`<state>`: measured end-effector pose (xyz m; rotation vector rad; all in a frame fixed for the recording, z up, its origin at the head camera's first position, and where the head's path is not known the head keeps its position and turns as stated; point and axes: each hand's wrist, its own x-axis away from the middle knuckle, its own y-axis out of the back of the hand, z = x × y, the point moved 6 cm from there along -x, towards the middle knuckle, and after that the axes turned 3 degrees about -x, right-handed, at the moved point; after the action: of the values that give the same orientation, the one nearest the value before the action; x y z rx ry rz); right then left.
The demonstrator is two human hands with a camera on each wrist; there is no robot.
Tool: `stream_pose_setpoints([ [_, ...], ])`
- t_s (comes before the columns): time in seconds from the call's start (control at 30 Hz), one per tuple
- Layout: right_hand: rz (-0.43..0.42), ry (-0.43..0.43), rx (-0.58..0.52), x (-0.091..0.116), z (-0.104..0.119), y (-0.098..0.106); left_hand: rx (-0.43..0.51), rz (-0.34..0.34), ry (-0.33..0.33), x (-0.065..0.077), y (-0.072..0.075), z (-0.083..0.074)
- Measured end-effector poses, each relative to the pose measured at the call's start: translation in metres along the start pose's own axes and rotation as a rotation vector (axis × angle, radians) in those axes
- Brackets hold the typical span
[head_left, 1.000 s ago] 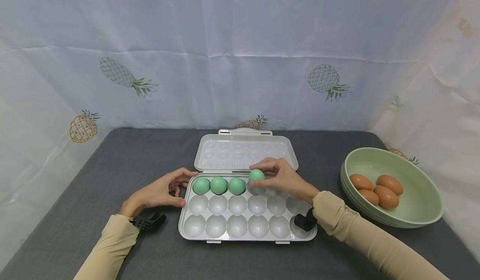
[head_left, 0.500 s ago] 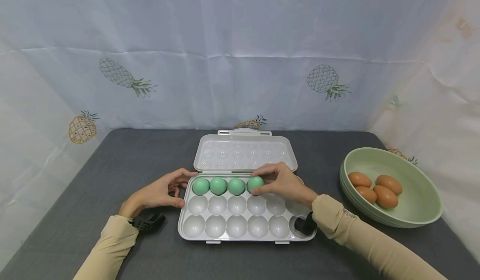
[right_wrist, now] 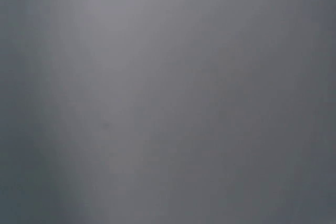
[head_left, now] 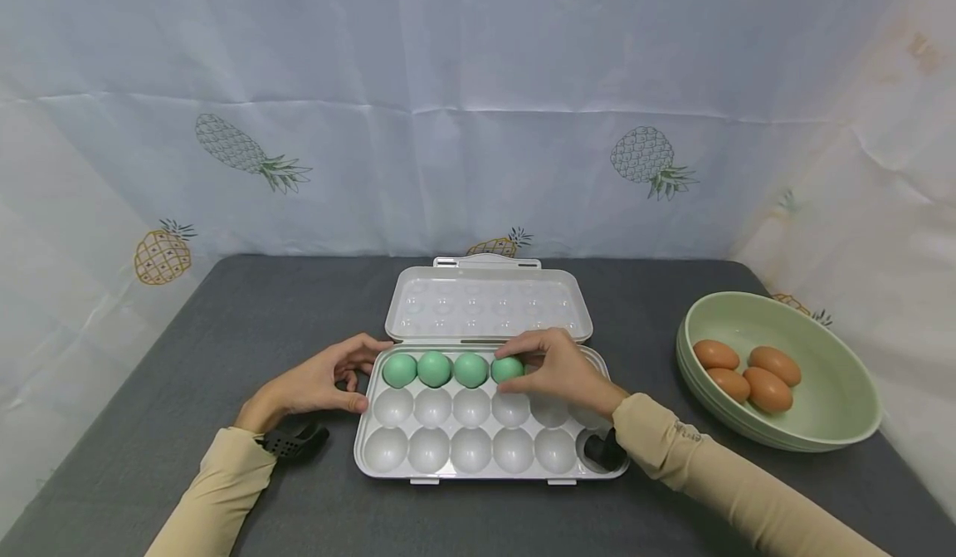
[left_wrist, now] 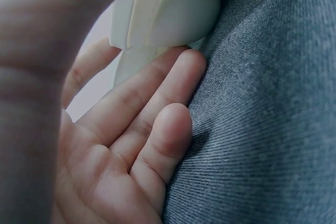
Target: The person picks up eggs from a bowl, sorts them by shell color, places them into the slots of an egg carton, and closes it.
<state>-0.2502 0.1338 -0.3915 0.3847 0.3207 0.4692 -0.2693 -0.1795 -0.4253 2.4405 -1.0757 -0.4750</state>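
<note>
A white plastic egg box (head_left: 471, 439) lies with its lid (head_left: 489, 304) folded back. Several green eggs fill the left part of its back row. Around the rightmost green egg (head_left: 507, 369), seated in its cup, my right hand (head_left: 563, 366) keeps thumb and index finger, one on the near side and one on the far side. My left hand (head_left: 321, 381) holds the box's back left corner between thumb and index finger. Its other fingers lie lower, near the cloth, in the left wrist view, where part of the box (left_wrist: 181, 14) shows. The right wrist view is a grey blur.
At the right stands a stack of light green bowls (head_left: 829, 374), the top one with several brown eggs (head_left: 768, 392). Dark grey cloth (head_left: 299, 507) covers the table. Behind it hangs a pineapple-print curtain (head_left: 463, 167). A black wrist device (head_left: 607, 451) hangs over the box's front right cups.
My right hand has lowered the green egg into the fourth cup of the back row, and its fingers still surround it. The left hand stays at the box's corner.
</note>
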Motion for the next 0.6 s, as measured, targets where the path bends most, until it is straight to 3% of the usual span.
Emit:
stream_pose_setpoints([
  [0.2,-0.032,0.015,0.113,0.0001,0.0028,0.0008,0.001,-0.003,0.0,-0.0001,0.0,-0.0006],
  [0.6,0.014,0.028,0.128,0.0031,0.0088,0.0042,-0.007,-0.001,-0.008,0.0001,-0.0011,0.0012],
])
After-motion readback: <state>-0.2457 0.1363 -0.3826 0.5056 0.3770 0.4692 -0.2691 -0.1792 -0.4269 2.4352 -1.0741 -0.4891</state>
